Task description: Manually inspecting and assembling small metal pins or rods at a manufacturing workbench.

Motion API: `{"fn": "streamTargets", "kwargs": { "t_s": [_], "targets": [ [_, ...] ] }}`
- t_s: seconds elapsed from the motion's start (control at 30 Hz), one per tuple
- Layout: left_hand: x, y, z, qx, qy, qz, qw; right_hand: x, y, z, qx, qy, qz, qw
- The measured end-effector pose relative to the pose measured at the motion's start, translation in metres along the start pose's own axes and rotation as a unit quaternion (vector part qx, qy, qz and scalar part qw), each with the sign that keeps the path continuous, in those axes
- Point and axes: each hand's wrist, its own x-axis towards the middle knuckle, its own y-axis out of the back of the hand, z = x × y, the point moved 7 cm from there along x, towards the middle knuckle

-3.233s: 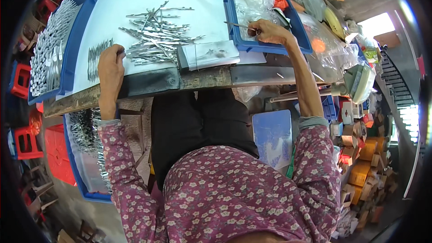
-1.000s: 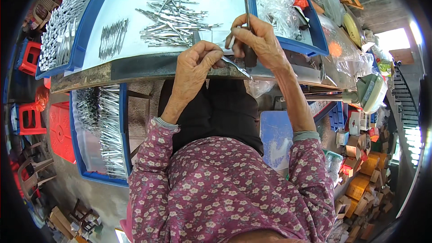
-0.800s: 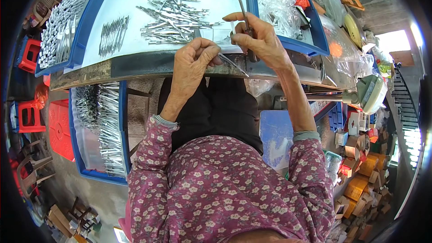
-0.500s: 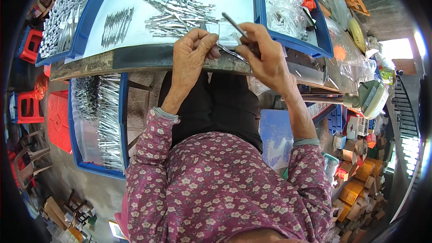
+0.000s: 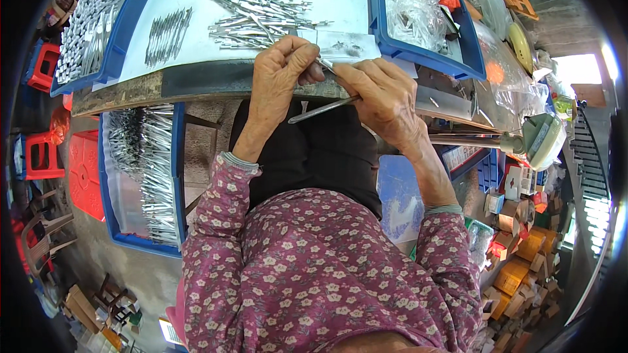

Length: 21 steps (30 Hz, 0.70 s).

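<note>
My left hand point(image 5: 280, 75) and my right hand point(image 5: 381, 95) meet at the near edge of the worktable point(image 5: 196, 78). The right hand grips a long thin metal tool point(image 5: 322, 110) that sticks out to the left below the hands. The left hand pinches a small metal piece point(image 5: 325, 65) against the right fingertips. Just beyond the hands lies a heap of slim metal rods point(image 5: 261, 3) on the white sheet inside a blue tray point(image 5: 124, 39). A small row of darker rods point(image 5: 167, 26) lies left of the heap.
A blue bin of shiny metal rods point(image 5: 140, 170) stands below the table on my left. Bagged parts point(image 5: 415, 0) fill a tray at the right. Red crates point(image 5: 42, 157) sit far left. A lamp head point(image 5: 540, 140) and stacked boxes point(image 5: 517, 268) crowd the right.
My left hand came from the table's left edge to meet the right hand at the table's near edge. The right hand brought the thin tool toward me, and it now points left.
</note>
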Motion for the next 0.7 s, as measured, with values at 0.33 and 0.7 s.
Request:
{"fn": "streamTargets", "kwargs": {
  "t_s": [0.33,0.7],
  "targets": [
    [-0.001,-0.002,-0.001,0.009,-0.004,-0.001,1.000,-0.002,-0.001,-0.003,-0.008,-0.005,-0.017,1.000],
    [0.005,0.002,-0.017,-0.027,0.013,0.000,1.000,-0.004,-0.011,0.021,0.005,-0.040,-0.086,0.996]
  ]
}}
